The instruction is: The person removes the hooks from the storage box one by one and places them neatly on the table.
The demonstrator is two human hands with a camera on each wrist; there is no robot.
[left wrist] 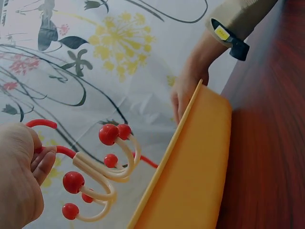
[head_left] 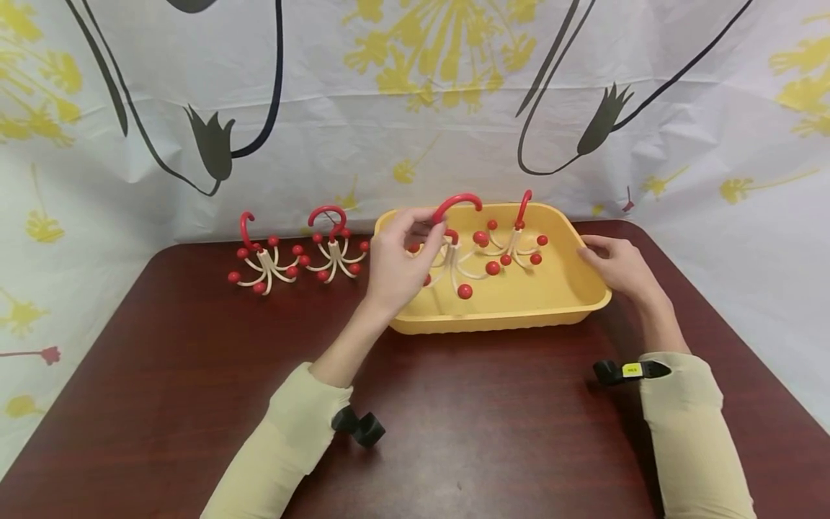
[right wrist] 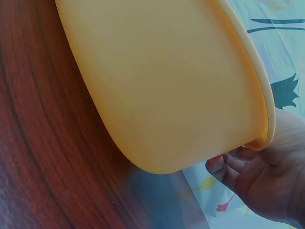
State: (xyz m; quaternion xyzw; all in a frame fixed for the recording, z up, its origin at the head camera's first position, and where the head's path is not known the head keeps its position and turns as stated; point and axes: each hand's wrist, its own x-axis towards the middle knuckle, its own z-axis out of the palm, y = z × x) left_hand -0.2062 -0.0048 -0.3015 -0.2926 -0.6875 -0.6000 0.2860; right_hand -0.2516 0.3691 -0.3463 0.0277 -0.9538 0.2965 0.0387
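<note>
From the head: one hanger (head_left: 516, 241) inside the yellow tray (head_left: 545, 288), another hanger (head_left: 454, 256) over it, pinched in the left hand (head_left: 400, 258), two more hangers (head_left: 265, 261) on the table (head_left: 493, 418); perhaps midway. Left wrist: tray floor hidden behind its wall (left wrist: 198, 157). Right wrist: rim (right wrist: 269, 100) gripped by the right hand (right wrist: 274, 183), thumb unclear.

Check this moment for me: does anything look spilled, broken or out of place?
Nothing stands out. The left hand holds one red-hooked hanger over the yellow tub; the right hand holds the tub's edge. A second hanger sits inside, two more hangers rest on the table, and no spill or breakage shows.
</note>
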